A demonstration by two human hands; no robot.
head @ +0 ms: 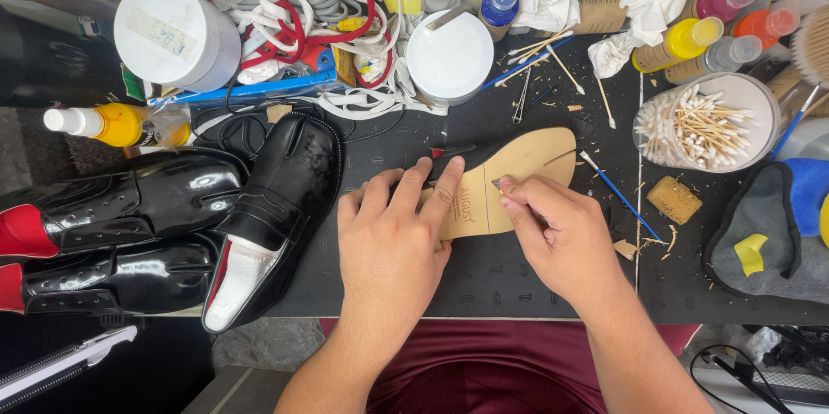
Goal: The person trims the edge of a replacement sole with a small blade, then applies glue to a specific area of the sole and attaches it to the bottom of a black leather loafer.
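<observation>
A tan shoe insole lies flat on the black cutting mat, its dark edge toward the back. My left hand presses down on the insole's near end, fingers spread over it. My right hand pinches a small thin tool whose tip touches the insole's middle; the tool is mostly hidden by my fingers. A black glossy loafer lies just left of my left hand, its white lining showing.
Two more black shoes with red insides lie at the left. A cup of cotton swabs, small paint bottles, white tubs, a spray bottle, tangled cords, a blue brush and a sponge crowd the mat's back and right.
</observation>
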